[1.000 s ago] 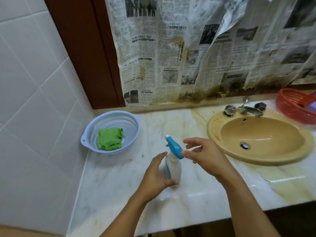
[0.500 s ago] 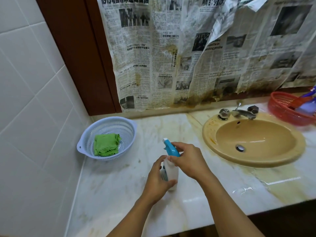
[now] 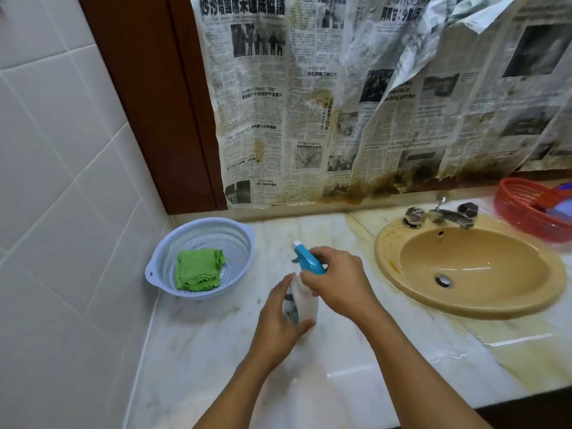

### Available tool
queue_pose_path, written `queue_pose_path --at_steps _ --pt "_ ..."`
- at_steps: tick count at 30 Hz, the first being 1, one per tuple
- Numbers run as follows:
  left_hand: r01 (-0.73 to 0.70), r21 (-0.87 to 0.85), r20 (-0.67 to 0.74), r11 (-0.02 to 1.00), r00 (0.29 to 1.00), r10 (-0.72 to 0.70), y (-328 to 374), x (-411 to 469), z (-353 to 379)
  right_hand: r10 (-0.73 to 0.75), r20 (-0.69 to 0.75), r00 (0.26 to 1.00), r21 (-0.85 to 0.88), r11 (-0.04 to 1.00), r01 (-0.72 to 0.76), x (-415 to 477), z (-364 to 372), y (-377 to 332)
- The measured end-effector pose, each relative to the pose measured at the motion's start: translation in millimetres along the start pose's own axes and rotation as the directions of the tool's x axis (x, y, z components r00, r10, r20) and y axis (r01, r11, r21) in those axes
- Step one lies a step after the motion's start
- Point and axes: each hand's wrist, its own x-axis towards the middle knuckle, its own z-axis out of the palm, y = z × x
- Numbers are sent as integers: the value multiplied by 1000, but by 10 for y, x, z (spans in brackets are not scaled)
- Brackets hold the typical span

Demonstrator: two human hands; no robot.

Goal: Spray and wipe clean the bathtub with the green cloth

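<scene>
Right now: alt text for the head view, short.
Both hands hold a spray bottle on a marble counter: the left hand grips its white body, the right hand its blue head. A folded green cloth lies in a pale basket to the left; a stained tan sink to the right.

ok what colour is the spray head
The spray head is blue; it shows best in the head view.
</scene>
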Motion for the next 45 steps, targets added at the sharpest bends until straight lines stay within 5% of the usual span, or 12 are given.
queue_pose_path --at_steps 6,12,25,45 --pt "-147 59 -189 987 970 156 336 405 -796 -160 -13 987 143 977 160 429 31 -798" --pt "-23 102 -302 994 952 53 266 821 -1457 -209 38 977 117 972 203 970 547 -1291" --pt "129 118 -182 985 977 -106 -448 1345 -1676 -47 66 997 36 998 44 1613 1463 -953" --pt "136 139 -198 981 974 -107 -455 1376 -1754 -63 216 974 183 983 23 1597 1253 -884"
